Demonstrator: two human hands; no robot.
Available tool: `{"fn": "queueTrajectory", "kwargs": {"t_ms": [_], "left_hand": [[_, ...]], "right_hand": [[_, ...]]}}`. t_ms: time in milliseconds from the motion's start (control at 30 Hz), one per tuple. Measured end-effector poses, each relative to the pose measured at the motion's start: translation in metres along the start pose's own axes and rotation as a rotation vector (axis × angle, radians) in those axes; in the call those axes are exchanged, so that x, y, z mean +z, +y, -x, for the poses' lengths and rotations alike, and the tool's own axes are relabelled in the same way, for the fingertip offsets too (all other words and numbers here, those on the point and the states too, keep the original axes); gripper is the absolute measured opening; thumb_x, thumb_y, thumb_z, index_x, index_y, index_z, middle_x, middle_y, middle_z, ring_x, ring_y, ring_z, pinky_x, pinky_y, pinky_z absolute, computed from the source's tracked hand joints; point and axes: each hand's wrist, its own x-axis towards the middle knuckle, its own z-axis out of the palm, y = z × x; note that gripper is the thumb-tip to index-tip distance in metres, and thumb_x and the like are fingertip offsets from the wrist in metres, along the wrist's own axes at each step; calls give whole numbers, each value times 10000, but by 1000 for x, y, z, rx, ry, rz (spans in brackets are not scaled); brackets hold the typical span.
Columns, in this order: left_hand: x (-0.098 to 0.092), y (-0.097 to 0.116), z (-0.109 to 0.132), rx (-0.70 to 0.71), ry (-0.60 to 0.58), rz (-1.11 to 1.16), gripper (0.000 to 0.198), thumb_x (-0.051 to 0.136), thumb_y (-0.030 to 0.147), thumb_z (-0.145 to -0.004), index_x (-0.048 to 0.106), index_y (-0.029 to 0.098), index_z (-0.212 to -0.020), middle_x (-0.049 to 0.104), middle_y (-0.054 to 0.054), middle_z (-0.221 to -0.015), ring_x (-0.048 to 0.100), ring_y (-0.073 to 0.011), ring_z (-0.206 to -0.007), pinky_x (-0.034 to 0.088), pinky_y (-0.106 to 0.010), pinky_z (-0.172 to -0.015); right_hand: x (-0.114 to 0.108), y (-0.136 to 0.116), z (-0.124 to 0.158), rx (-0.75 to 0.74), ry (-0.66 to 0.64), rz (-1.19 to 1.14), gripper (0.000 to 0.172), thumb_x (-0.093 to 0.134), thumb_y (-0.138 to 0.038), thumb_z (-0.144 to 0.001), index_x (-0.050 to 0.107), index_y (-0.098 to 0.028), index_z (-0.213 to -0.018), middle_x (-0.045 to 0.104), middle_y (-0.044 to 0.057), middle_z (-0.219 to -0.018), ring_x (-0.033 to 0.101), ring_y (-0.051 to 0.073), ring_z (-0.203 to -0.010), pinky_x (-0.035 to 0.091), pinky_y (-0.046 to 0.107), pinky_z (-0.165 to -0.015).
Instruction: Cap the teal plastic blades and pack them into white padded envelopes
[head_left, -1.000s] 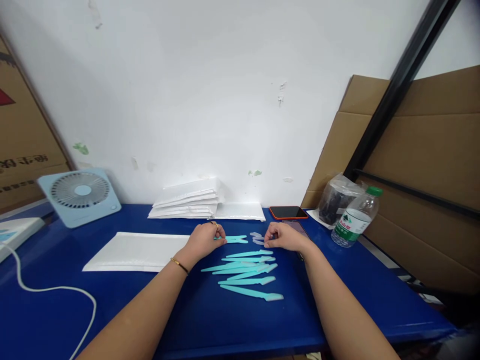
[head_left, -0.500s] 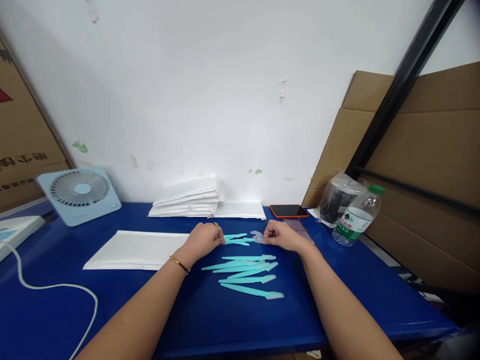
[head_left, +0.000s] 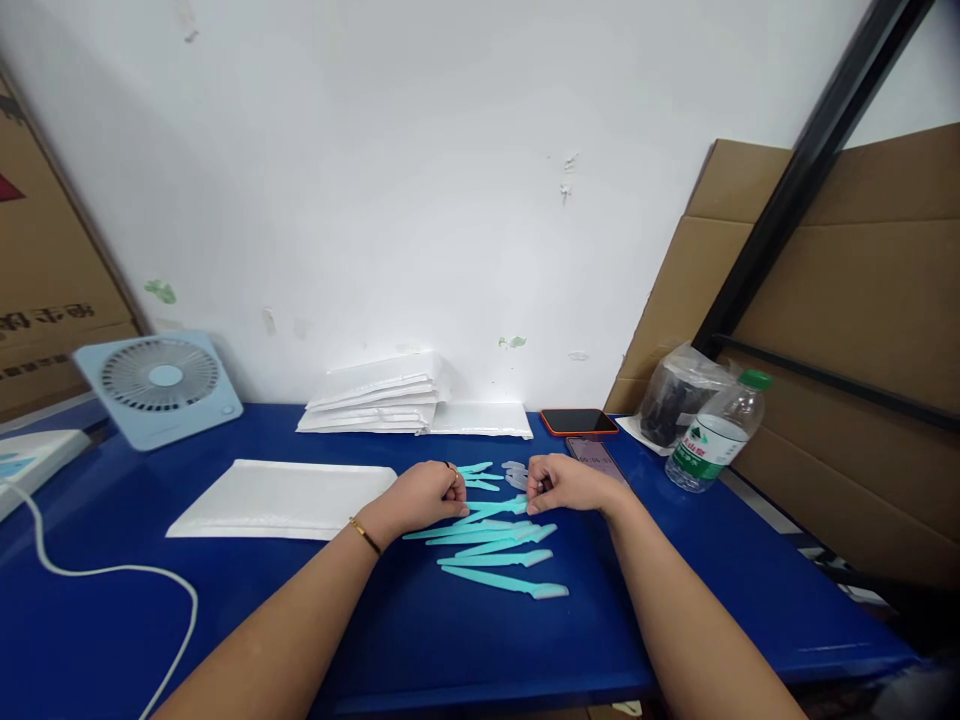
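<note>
A turquoise eyebrow razor (head_left: pixel 491 507) stretches between my two hands over the blue table. The fingers of my left hand (head_left: pixel 426 495) are closed at its thin handle end. At its blade end, my right hand (head_left: pixel 562 484) is closed with thumb and fingers pinched; the tip is partly hidden. Just in front of me lie several more eyebrow razors (head_left: pixel 499 580), their blade ends pointing right. Behind the held one is a small group of turquoise razors (head_left: pixel 481 477), partly covered by my left hand. Small clear plastic caps (head_left: pixel 514 470) lie beside my right fingers.
A white padded envelope (head_left: pixel 277 498) lies left of my left hand, and stacked envelopes (head_left: pixel 367 400) sit against the wall. Two phones (head_left: pixel 577 422) lie behind my right hand. A water bottle (head_left: pixel 709 440) stands at right, a blue fan (head_left: pixel 159 385) and white cable (head_left: pixel 112 570) at left.
Both hands have come nearer to me, from the back group of razors and the caps to a razor at the back of the front row. That razor is now between them.
</note>
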Motion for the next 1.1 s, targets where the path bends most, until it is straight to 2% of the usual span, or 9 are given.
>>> {"fn": "queueTrajectory", "kwargs": {"t_ms": [200,267,367,500,667,767,933,1000,1100], "left_hand": [[-16,-23,1,-192,98,-103,166,597,388,-694,646,231,-715,628,11,-752,554,-135,-670,339,-234,-569],[-19,-25,3,-258,130,-100,219,626,422,-655,646,236,-770,625,5,-790,563,-146,-691,349,-234,-569],[-17,-18,4,-218,151,-41,276,614,468,-654,644,233,-796,614,-2,-816,564,-150,-717,365,-232,-586],[-5,0,3,-109,76,26,287,566,496,-695,658,231,-752,616,-2,-784,553,-142,-686,357,-229,-573],[6,7,-2,-94,7,33,212,573,412,-711,654,216,-709,631,1,-716,546,-133,-642,333,-221,-539],[1,0,-2,-136,56,-7,160,565,350,-723,642,212,-695,640,1,-729,551,-133,-652,336,-222,-552],[-17,-14,5,-295,156,-75,153,590,359,-692,636,224,-748,632,3,-762,553,-144,-675,328,-223,-542],[-21,-12,9,-293,121,-26,231,617,426,-657,642,232,-778,624,8,-769,550,-144,-667,322,-217,-513],[-19,-2,12,-191,-62,62,284,646,485,-605,663,236,-738,610,22,-711,533,-127,-600,313,-213,-469]], "right_hand": [[-5,8,-1,77,285,39,227,645,-404,-682,645,-181,-725,573,21,-793,509,133,-692,372,225,-591],[-6,8,-1,86,328,45,230,642,-409,-686,650,-190,-756,575,22,-814,508,137,-700,365,226,-581],[-3,4,-1,44,271,92,204,653,-391,-682,661,-202,-759,579,21,-829,514,142,-720,372,242,-643],[1,-3,-2,36,147,166,166,688,-352,-657,667,-217,-752,587,11,-842,534,154,-752,353,282,-762],[3,-7,-2,24,79,134,200,673,-390,-671,657,-209,-755,584,21,-857,531,173,-798,362,263,-714],[1,-5,-2,2,112,102,182,646,-376,-699,650,-201,-749,582,20,-847,529,158,-773,368,248,-683],[-2,4,-4,109,356,97,228,634,-408,-692,642,-182,-726,569,25,-816,520,146,-725,374,239,-629],[-1,5,-4,104,365,71,251,638,-425,-686,643,-181,-744,571,27,-821,524,142,-711,380,236,-616],[3,-1,-4,58,277,-4,258,602,-434,-727,645,-182,-765,580,29,-832,539,130,-692,387,227,-600]]}}
